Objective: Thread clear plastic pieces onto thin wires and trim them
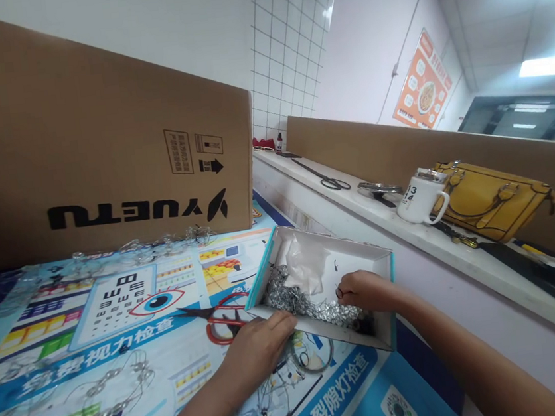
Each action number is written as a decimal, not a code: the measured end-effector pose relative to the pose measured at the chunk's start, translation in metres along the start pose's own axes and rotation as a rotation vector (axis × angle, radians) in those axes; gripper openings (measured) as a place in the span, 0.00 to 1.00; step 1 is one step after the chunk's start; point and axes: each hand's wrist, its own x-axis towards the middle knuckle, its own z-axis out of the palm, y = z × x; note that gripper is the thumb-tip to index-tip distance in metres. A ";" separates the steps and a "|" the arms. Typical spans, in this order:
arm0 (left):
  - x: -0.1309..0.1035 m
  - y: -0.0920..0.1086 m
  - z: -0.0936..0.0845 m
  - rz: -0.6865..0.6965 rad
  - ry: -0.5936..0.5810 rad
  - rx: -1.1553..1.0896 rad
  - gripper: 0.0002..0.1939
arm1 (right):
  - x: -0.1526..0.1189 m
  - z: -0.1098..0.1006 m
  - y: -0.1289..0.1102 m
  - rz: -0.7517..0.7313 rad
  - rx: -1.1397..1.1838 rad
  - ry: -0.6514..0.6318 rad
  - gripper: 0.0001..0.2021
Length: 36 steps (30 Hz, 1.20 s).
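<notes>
Inside the open white box point(358, 256), a small dark loop point(338, 292) is held between the thumb and fingers of the right hand point(367, 291), right at the edge of the silver strands point(280, 291)! At the near wall, the left hand point(272, 334) is placed with fingers bent; whether the rim is truly gripped cannot be told. Steadiness is what is called for here: the box is best braced from that side, the loop best pinched lightly, and the strands best lifted clear of before any sideways pull, since snagging is easily invited. The clear bag point(306, 261) is best left undisturbed, and the red-handled scissors point(216, 332), lying open-bladed on the worktop point(186, 372) near the left hand, are to be minded.
</notes>
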 end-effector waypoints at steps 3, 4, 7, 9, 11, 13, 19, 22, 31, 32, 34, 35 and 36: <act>0.000 -0.001 0.001 -0.013 -0.049 0.038 0.13 | -0.001 0.001 -0.005 0.016 -0.007 -0.008 0.15; 0.000 -0.001 0.001 -0.017 -0.061 0.048 0.13 | -0.002 0.003 -0.006 0.031 -0.020 -0.017 0.15; -0.001 -0.002 0.001 -0.022 -0.078 0.067 0.13 | -0.004 0.008 -0.007 0.104 -0.084 -0.049 0.14; 0.000 -0.002 0.001 -0.021 -0.086 0.073 0.13 | -0.006 0.010 -0.007 0.144 -0.119 -0.068 0.12; 0.000 -0.002 0.000 -0.018 -0.092 0.073 0.13 | -0.009 0.009 -0.007 0.163 -0.138 -0.080 0.11; 0.000 -0.001 0.000 -0.012 -0.087 0.067 0.13 | -0.011 0.004 -0.007 0.171 -0.150 -0.080 0.11; 0.001 -0.001 -0.002 -0.012 -0.080 0.074 0.13 | -0.029 -0.029 -0.027 0.095 -0.049 0.054 0.15; 0.002 -0.002 -0.003 -0.031 -0.116 0.061 0.16 | -0.038 -0.036 -0.058 -0.001 0.083 0.149 0.16; 0.002 -0.002 -0.005 -0.046 -0.151 0.013 0.19 | -0.011 0.037 -0.159 -0.429 0.002 0.103 0.15; 0.002 -0.002 -0.005 -0.045 -0.156 0.006 0.19 | -0.010 0.040 -0.160 -0.426 -0.009 0.110 0.16; 0.002 -0.002 -0.006 -0.044 -0.156 -0.005 0.19 | -0.014 0.035 -0.155 -0.440 -0.020 0.128 0.17; 0.002 -0.002 -0.006 -0.047 -0.150 -0.006 0.18 | -0.018 0.028 -0.148 -0.443 -0.024 0.138 0.16; 0.002 -0.001 -0.006 -0.048 -0.143 -0.008 0.18 | -0.022 0.019 -0.139 -0.440 -0.025 0.147 0.14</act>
